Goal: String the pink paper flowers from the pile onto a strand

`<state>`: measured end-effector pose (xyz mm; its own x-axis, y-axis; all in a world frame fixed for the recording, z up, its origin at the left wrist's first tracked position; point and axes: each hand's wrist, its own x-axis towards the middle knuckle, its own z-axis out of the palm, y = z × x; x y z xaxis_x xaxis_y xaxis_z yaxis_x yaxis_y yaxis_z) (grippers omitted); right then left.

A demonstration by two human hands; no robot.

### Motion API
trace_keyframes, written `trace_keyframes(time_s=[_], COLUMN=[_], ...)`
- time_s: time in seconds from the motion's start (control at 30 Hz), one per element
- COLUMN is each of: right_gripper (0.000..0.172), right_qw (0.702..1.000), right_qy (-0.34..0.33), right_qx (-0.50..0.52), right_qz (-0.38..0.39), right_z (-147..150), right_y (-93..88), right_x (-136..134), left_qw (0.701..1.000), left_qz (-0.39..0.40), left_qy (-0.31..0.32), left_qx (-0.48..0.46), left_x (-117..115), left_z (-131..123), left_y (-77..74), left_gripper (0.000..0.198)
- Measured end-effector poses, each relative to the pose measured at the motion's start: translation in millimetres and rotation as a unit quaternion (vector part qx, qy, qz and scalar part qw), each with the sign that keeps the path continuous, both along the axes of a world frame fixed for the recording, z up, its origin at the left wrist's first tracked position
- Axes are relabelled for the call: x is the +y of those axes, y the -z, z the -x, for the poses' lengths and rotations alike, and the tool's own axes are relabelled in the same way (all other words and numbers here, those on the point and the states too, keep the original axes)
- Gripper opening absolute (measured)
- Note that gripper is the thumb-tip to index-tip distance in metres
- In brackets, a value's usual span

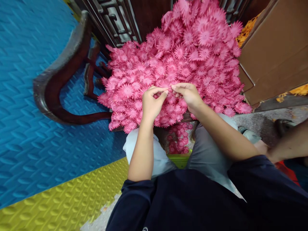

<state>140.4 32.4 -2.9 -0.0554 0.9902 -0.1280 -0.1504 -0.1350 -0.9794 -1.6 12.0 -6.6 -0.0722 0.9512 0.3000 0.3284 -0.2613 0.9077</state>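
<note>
A big heap of pink artificial flowers (183, 57) is piled on a dark wooden chair in front of me. My left hand (151, 104) hovers over the near edge of the heap with thumb and fingers pinched together. My right hand (186, 94) is close beside it, fingers curled and pinching too. The fingertips of both hands meet on a pink flower (169, 87) between them. More pink flowers (178, 141) lie lower down between my knees.
The chair's curved dark wooden arm (51, 86) sweeps round at the left over blue foam matting (29, 96). A yellow-green mat (67, 199) lies at the lower left. A brown cardboard box (274, 51) stands at the right.
</note>
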Motion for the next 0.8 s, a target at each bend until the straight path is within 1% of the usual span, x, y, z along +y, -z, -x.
trace_keyframes(time_s=[0.07,0.13,0.2,0.27,0.3,0.4,0.47,0.53,0.57,0.63,0.7,0.8], right_gripper=[0.018,0.018,0.025,0.031,0.029,0.014,0.011,0.010,0.010,0.012,0.015,0.012], right_qw=[1.000,0.999,0.998,0.996,0.996,0.994,0.993,0.994,0.995,0.999,1.000,0.992], right_qy=[-0.008,-0.028,-0.048,-0.049,-0.043,-0.021,-0.021,-0.026,-0.025,-0.018,-0.009,-0.006], right_qx=[-0.004,-0.008,-0.016,-0.034,-0.046,-0.080,-0.080,-0.058,-0.043,-0.015,0.008,0.039], right_qz=[-0.011,-0.027,-0.047,-0.063,-0.069,-0.076,-0.086,-0.092,-0.086,-0.046,0.021,0.118], right_z=[0,1,2,4,4,4,5,6,7,8,10,10], right_y=[-0.3,-0.4,0.1,2.1,3.5,7.5,7.7,5.0,2.6,-3.5,-9.7,-16.0], right_x=[-1,-2,-3,-3,-2,0,0,-1,-2,-4,-6,-6], left_qw=[1.000,0.999,0.998,0.997,0.997,0.998,0.998,0.996,0.994,0.988,0.983,0.981], left_qz=[0.011,0.012,0.004,-0.003,-0.003,0.002,0.011,0.025,0.033,0.044,0.048,0.048], left_qy=[-0.012,-0.038,-0.056,-0.054,-0.050,-0.050,-0.066,-0.081,-0.087,-0.096,-0.108,-0.113], left_qx=[-0.004,0.009,0.035,0.055,0.059,0.047,0.018,-0.033,-0.063,-0.113,-0.141,-0.151], left_x=[0,0,0,0,0,1,1,2,2,2,3,3], left_z=[-1,-3,-5,-5,-5,-5,-5,-6,-7,-9,-12,-16], left_y=[0.8,1.9,3.1,4.4,5.0,6.1,5.9,5.0,4.4,3.1,2.2,2.0], left_gripper=[0.009,0.010,0.010,0.010,0.010,0.013,0.015,0.018,0.019,0.022,0.024,0.025])
